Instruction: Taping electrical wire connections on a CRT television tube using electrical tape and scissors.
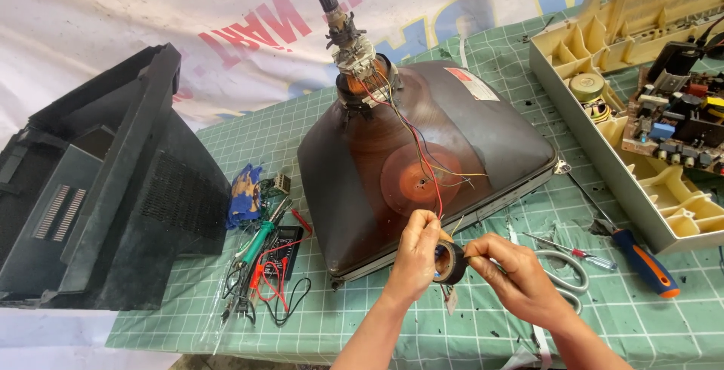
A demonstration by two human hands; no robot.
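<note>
Black insulating tape in hand at this moment. Holds the roll of tape (451,261) in front of the near edge of the picture tube (483,144), just above the green cutting mat (362,325). Clamps it with the left hand (415,257), thumb and fingers closed around the rim of the roll. Pinches with the right hand (513,276) the tape end (469,259) at the right side of the roll, fingertips pressed together on it, the other fingers curled. Seems to be peeling off only a short first piece; cannot tell the length, being hidden by the fingers.

Concerning progress, looks well past the opening of the set. Shows the black back cover (105,189) off and standing at the left, and the beige front cabinet (603,113) lying at the right with the circuit board (679,125) and a round speaker (587,87) inside. Shows the tube resting face down on the mat, with its neck (351,38) pointing up. Shows also thin wires (431,174), a red one among them, running from the neck down over the glass to just beside the left hand, with loose ends. Not yet wrapped, as far as visible: no tape on these wires.

Near the hands: a multimeter (280,249) and a green soldering iron (260,238) at the left, scissors (562,264) just beside the right hand, an orange-and-blue screwdriver (641,260) farther right.
</note>
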